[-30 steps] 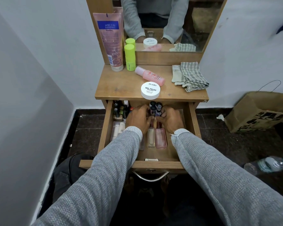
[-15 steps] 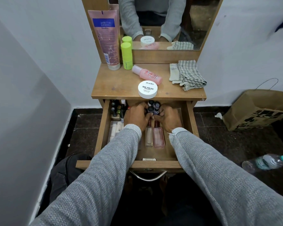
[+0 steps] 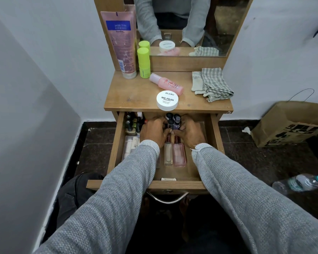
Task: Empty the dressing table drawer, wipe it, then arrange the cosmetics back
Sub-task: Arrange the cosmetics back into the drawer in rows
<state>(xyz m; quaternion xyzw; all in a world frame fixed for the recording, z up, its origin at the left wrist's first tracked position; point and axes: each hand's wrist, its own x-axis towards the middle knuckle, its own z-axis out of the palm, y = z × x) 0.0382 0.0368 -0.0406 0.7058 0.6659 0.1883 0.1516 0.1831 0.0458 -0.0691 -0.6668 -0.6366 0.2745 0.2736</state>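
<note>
My left hand (image 3: 154,132) and right hand (image 3: 189,132) cup the dark-capped small bottles (image 3: 172,121) at the open drawer's (image 3: 214,132) back. Risk: loosely bunched bottles may slip out and topple onto the nail polishes (image 3: 132,123).

nail polish bottles (image 3: 131,124) crowd drawer (image 3: 214,132) left, right bare

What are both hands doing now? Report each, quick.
Left hand: fingers curled round the dark-capped small bottles in the drawer.
Right hand: gripping the same cluster from the other side.
</note>
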